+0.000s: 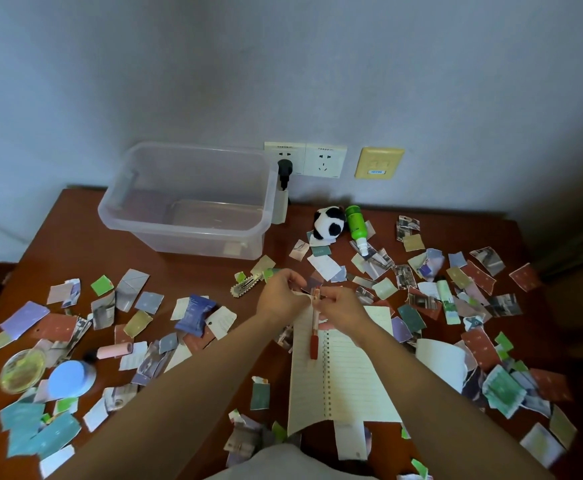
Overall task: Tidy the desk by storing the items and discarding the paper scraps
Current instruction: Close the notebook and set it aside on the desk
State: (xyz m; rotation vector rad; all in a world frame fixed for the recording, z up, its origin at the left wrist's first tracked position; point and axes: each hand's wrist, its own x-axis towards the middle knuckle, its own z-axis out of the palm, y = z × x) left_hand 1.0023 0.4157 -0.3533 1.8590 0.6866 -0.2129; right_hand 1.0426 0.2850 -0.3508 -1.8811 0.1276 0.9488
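Observation:
An open spiral notebook point(349, 375) lies on the brown desk point(196, 271) in front of me, with a red pen point(314, 327) resting along its left page. My left hand point(279, 296) pinches the top edge of the left page near the pen's upper end. My right hand point(342, 304) closes on the pen's top, by its clip. Paper scraps point(484, 296) of many colours are strewn across the whole desk. A clear plastic storage box point(186, 202) stands at the back left, nearly empty.
A panda plush point(328, 223) and a green spray bottle point(357, 226) lie at the back by the wall sockets point(305, 159). A hair clip point(245, 287), blue packet point(194, 315), pink tube point(115, 350), round green tin point(23, 370) and blue-lidded jar point(70, 379) sit to the left.

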